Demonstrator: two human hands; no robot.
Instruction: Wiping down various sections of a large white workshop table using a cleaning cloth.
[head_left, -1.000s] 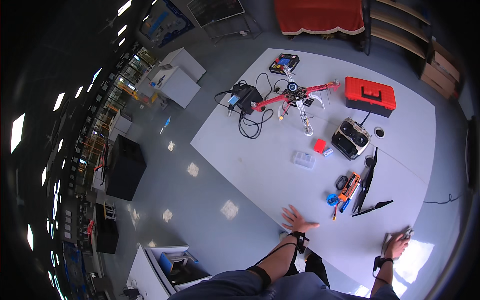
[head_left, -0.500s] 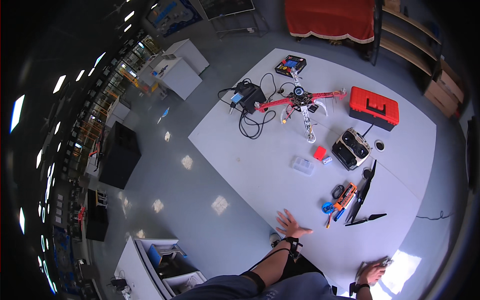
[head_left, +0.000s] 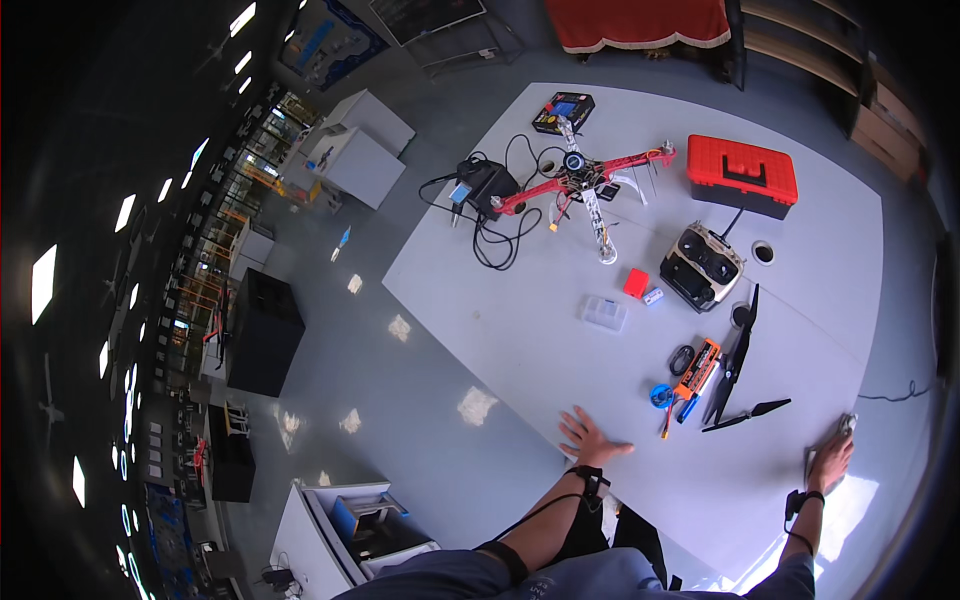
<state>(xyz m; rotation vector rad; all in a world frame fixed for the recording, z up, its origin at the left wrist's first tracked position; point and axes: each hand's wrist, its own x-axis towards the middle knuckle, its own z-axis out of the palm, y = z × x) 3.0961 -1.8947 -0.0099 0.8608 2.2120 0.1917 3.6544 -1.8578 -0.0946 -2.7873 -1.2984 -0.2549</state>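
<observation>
My left hand [head_left: 594, 441] lies flat near the table's left edge, fingers spread, with nothing in it. At the table's right edge my right hand [head_left: 829, 463] presses down on what looks like a crumpled grey cloth [head_left: 848, 424], mostly hidden under the palm. Between the hands and a little farther off lie an orange battery pack [head_left: 697, 368], a blue round part [head_left: 661, 396], a coiled black cable [head_left: 681, 360] and a blue marker pen [head_left: 687, 408]. Black propellers [head_left: 737, 362] lie just right of the battery.
On the white table [head_left: 480, 330] farther back are a quadcopter frame [head_left: 580, 182], a black charger [head_left: 490, 184] with cables, a red toolbox [head_left: 742, 172], a radio transmitter [head_left: 702, 267], a clear plastic box [head_left: 605, 314] and a small red box [head_left: 636, 283]. An open cabinet [head_left: 375, 525] stands lower left.
My right hand has slid away from me and to the right along the table edge, taking the grey cloth with it. The left hand stays flat; the whole view has shifted slightly.
</observation>
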